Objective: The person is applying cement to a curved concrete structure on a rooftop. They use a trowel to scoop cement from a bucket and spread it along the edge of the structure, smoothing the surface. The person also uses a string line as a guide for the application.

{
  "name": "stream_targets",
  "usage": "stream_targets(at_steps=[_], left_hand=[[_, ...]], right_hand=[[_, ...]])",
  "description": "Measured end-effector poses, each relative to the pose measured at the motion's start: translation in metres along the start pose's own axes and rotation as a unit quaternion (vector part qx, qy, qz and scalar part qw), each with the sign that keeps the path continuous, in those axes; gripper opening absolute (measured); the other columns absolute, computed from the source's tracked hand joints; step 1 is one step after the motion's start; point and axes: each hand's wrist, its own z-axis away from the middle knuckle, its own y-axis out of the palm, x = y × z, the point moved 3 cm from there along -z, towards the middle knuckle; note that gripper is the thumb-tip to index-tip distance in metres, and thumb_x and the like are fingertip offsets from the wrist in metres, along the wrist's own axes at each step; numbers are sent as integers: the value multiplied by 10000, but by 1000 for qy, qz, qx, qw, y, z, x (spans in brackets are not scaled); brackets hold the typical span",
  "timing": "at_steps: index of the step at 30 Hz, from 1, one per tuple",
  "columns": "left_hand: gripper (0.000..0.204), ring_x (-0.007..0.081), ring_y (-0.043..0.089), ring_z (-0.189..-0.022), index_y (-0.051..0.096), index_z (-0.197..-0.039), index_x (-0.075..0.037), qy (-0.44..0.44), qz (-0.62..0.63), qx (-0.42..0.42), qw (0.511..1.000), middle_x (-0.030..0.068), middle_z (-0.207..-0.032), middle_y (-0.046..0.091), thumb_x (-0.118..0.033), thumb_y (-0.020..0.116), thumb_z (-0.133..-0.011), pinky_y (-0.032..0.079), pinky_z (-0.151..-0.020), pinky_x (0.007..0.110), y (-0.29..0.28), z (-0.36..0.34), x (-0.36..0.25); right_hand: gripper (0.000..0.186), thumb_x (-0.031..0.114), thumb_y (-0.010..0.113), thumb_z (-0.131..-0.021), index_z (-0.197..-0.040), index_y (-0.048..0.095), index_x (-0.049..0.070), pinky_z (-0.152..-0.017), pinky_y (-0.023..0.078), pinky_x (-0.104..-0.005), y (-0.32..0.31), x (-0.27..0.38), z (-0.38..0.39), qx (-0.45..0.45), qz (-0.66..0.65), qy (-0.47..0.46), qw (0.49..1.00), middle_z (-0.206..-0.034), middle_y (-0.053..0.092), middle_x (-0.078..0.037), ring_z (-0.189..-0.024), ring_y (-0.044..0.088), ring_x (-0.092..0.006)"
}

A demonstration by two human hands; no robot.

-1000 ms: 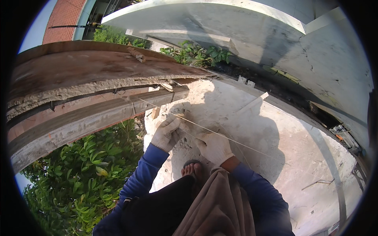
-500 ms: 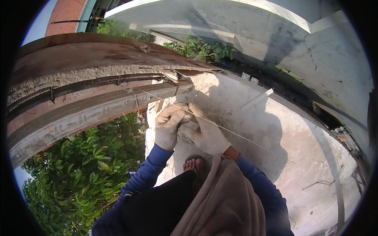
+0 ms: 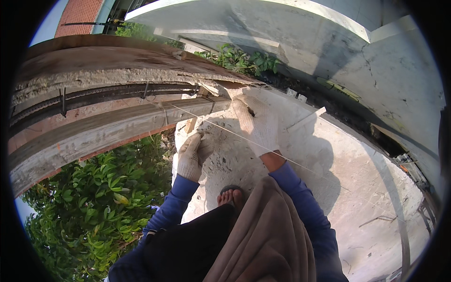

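My left hand [image 3: 190, 154], in a white knitted glove, is closed with thumb and fingers pressed together beside the near edge of the concrete. What it pinches, if anything, is too small to make out. Farther forward and to the right, my gloved right hand [image 3: 256, 123] reaches to the end of the long timber beam [image 3: 141, 119]. Its fingers are bent and their tips are hidden, as is anything in them. A thin pale string [image 3: 218, 126] runs from the beam down to the right, passing between my hands and close by my right wrist.
I stand on a rough concrete slab [image 3: 366, 211] with a bent metal rod [image 3: 378, 219] lying on it. Steel bars [image 3: 112, 92] run beside the beam, under a brown panel [image 3: 108, 60]. Leafy branches [image 3: 103, 202] fill the lower left. A grey wall [image 3: 324, 42] rises beyond.
My hands were together at the string and have parted. The right hand has moved forward to the beam's end; the left has drawn back slightly, down and to the left.
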Motion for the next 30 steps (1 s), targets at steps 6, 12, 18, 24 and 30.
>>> stream_targets(at_steps=[6, 12, 18, 24, 30], left_hand=[[583, 303, 632, -1204, 529, -1427, -51, -84, 157, 94, 980, 147, -1345, 640, -503, 499, -1059, 509, -1027, 467, -5, 1, -46], [531, 264, 551, -1329, 500, -1455, -44, 39, 57, 45, 997, 139, -1457, 566, -409, 513, -1069, 461, -1098, 482, -28, -46, -60], [438, 327, 491, -1382, 563, -1415, -122, 253, -209, 100, 939, 119, -1463, 566, -290, 594, -1012, 353, -1198, 532, -87, -137, -55], [435, 327, 496, -1376, 565, -1411, -118, 139, 3, 107, 985, 121, -1457, 570, -286, 594, -1010, 359, -1192, 529, -68, -160, -52], [432, 327, 501, -1369, 567, -1406, -113, 133, 12, 98, 986, 123, -1451, 573, -281, 594, -1008, 365, -1186, 526, -67, -160, -58]], right_hand=[[247, 319, 654, -970, -1089, 739, 120, -801, 553, -449, 47, -21, -43, 178, 87, 43, 979, -1073, 734, -128, -931, 699, -365], [351, 370, 521, -1030, -1246, 673, 138, -830, 564, -465, 64, -39, -66, 324, 278, -161, 890, -1154, 718, -144, -991, 693, -375], [366, 349, 531, -1021, -1292, 663, 143, -697, 579, -473, 72, -54, -61, 273, 292, -171, 901, -942, 739, -174, -801, 723, -346], [383, 402, 501, -1015, -1129, 760, 143, -918, 563, -457, 53, -36, -66, 358, 333, 13, 872, -1211, 726, -143, -1107, 689, -360], [328, 319, 529, -996, -1121, 760, 122, -922, 562, -447, 66, -73, -69, 394, 412, -74, 818, -1206, 725, -151, -1110, 689, -348]])
